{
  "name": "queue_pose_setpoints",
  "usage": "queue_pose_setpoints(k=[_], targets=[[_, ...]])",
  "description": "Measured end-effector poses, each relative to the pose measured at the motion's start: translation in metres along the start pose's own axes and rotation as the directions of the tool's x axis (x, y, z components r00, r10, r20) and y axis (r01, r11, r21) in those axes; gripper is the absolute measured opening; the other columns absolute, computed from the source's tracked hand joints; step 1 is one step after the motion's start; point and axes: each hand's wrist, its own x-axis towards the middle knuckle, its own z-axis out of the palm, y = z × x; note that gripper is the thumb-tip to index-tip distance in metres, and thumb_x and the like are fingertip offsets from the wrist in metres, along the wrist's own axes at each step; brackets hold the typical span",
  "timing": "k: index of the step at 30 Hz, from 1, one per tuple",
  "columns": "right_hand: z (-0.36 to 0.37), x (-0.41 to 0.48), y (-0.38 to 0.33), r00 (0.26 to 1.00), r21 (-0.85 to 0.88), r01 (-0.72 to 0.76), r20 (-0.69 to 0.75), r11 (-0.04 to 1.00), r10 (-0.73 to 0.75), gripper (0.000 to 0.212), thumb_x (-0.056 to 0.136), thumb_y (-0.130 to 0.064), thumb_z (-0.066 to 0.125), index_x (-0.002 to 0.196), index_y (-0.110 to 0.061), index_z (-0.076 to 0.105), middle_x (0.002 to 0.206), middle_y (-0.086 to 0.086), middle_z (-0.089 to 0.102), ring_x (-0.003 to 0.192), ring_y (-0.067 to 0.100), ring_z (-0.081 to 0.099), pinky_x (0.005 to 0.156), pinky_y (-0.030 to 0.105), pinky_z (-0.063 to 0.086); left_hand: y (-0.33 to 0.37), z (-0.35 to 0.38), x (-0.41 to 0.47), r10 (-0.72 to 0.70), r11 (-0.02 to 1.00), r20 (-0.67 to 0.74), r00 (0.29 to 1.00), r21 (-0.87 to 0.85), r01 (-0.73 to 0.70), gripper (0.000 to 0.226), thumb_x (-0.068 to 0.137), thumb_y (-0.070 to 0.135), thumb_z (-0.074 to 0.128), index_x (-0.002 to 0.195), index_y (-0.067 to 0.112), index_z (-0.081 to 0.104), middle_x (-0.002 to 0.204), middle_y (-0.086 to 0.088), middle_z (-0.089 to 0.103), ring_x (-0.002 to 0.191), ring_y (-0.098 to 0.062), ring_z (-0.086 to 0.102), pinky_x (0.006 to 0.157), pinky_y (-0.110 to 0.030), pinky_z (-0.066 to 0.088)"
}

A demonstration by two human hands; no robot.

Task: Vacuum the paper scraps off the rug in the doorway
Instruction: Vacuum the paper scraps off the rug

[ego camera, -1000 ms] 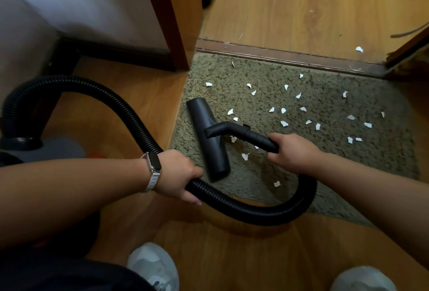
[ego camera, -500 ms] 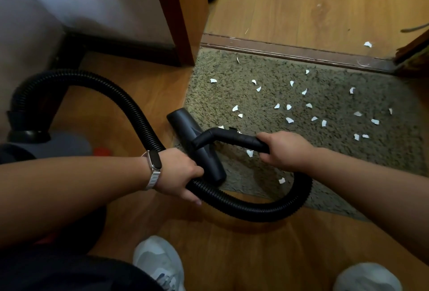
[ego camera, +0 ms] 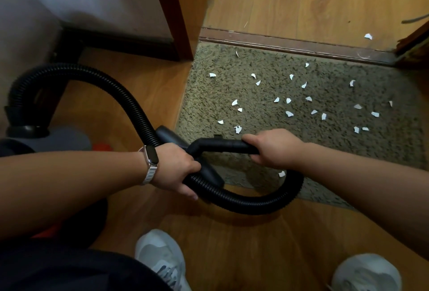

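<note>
I am looking down at my two bare arms reaching over a wooden floor (ego camera: 243, 239) toward a shaggy grey-green rug (ego camera: 336, 142) lying in a doorway. My right hand (ego camera: 275, 149) is wrapping tightly around the black curved handle tube (ego camera: 222, 145) of a vacuum cleaner, fingers closing under it. My left hand (ego camera: 177, 167), with a watch (ego camera: 151, 159) on its wrist, is gripping the black ribbed hose (ego camera: 246, 202), fingers curling fully around it. The hose is looping from below my right hand, across the floor at the rug's near edge, through my left hand, and arching away to the left to the vacuum body (ego camera: 27, 137), which is sitting near a grey wall. The black floor nozzle (ego camera: 171, 138) is lying at the rug's near left corner, partly hiding behind my left hand, so I cannot tell how much of it is resting on the rug. White paper scraps (ego camera: 289, 113) are lying scattered across the middle and right of the rug, with one scrap (ego camera: 281, 174) sitting just below my right hand and another resting beyond the dark threshold strip (ego camera: 290, 45). My grey trainers (ego camera: 162, 260) are showing at the bottom edge.
</note>
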Motion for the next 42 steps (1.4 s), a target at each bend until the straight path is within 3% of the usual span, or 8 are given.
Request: queue_pose_setpoints(k=[6,9,14,21,26,31,36,42], targets=[[0.01,0.004,-0.021,0.998,0.085,0.038,0.053,0.996,-0.043,0.031,0.092,-0.041,0.056,0.117,-0.026,0.05,0.094,0.0,0.065,0.084,0.026,0.064,0.063,0.033,0.047,0.0,0.003,-0.009,0.037,0.999,0.05,0.998,0.016,-0.037,0.072,0.076,0.087,0.038,0.103,0.023,0.056,0.097,0.004,0.066,0.085,-0.02,0.066,0.075,-0.038,0.056],[0.006,0.005,-0.016,0.999,0.175,-0.046,0.021,0.983,0.043,0.028,0.09,-0.039,0.058,0.113,-0.025,0.052,0.089,0.0,0.065,0.084,0.027,0.065,0.065,0.032,0.047,0.0,0.004,-0.013,0.03,1.0,0.06,0.998,0.005,-0.03,0.069,0.076,0.086,0.039,0.101,0.024,0.056,0.098,0.004,0.066,0.087,-0.021,0.065,0.076,-0.037,0.054],[-0.013,0.001,0.02,0.976,0.17,-0.193,-0.064,0.966,0.206,0.028,0.088,-0.04,0.06,0.113,-0.028,0.054,0.081,-0.004,0.058,0.077,0.025,0.061,0.065,0.031,0.046,0.001,-0.004,-0.004,-0.048,0.999,0.019,0.999,0.005,0.048,0.069,0.077,0.086,0.039,0.101,0.023,0.055,0.094,0.004,0.067,0.086,-0.021,0.066,0.073,-0.033,0.049],[-0.022,-0.023,0.071,0.873,0.229,-0.446,-0.104,0.865,0.477,0.025,0.086,-0.037,0.062,0.11,-0.029,0.059,0.083,-0.001,0.061,0.075,0.026,0.056,0.065,0.031,0.045,-0.006,-0.032,0.029,-0.129,0.992,-0.095,0.987,-0.013,0.128,0.062,0.077,0.085,0.04,0.095,0.027,0.054,0.082,0.007,0.063,0.076,-0.019,0.065,0.069,-0.034,0.055],[-0.018,-0.04,0.099,0.809,0.278,-0.538,-0.096,0.796,0.58,0.02,0.085,-0.036,0.063,0.104,-0.029,0.059,0.081,0.001,0.061,0.077,0.027,0.058,0.064,0.031,0.044,-0.009,-0.041,0.047,-0.153,0.988,-0.142,0.978,-0.027,0.151,0.06,0.076,0.086,0.039,0.085,0.028,0.047,0.074,0.01,0.057,0.068,-0.016,0.061,0.062,-0.031,0.053],[-0.015,-0.037,0.101,0.809,0.26,-0.557,-0.043,0.789,0.586,0.021,0.086,-0.037,0.062,0.105,-0.027,0.059,0.081,0.0,0.06,0.077,0.026,0.058,0.064,0.031,0.043,-0.009,-0.048,0.054,-0.163,0.987,-0.176,0.971,-0.039,0.158,0.058,0.075,0.085,0.041,0.079,0.028,0.046,0.07,0.009,0.056,0.062,-0.013,0.057,0.056,-0.027,0.047],[-0.014,-0.023,0.08,0.879,0.211,-0.458,-0.038,0.864,0.475,0.026,0.086,-0.039,0.061,0.11,-0.028,0.058,0.083,-0.001,0.06,0.076,0.024,0.057,0.066,0.031,0.048,-0.013,-0.043,0.047,-0.16,0.987,-0.159,0.974,-0.017,0.159,0.058,0.075,0.086,0.04,0.083,0.029,0.048,0.078,0.008,0.061,0.069,-0.016,0.061,0.061,-0.029,0.05],[-0.01,-0.005,0.06,0.933,0.146,-0.352,-0.026,0.925,0.359,0.024,0.088,-0.04,0.059,0.106,-0.026,0.055,0.08,-0.003,0.056,0.073,0.024,0.052,0.061,0.03,0.038,-0.009,-0.04,0.039,-0.144,0.989,-0.078,0.987,0.018,0.146,0.059,0.079,0.082,0.043,0.097,0.027,0.055,0.087,0.006,0.065,0.078,-0.019,0.065,0.067,-0.031,0.051]])
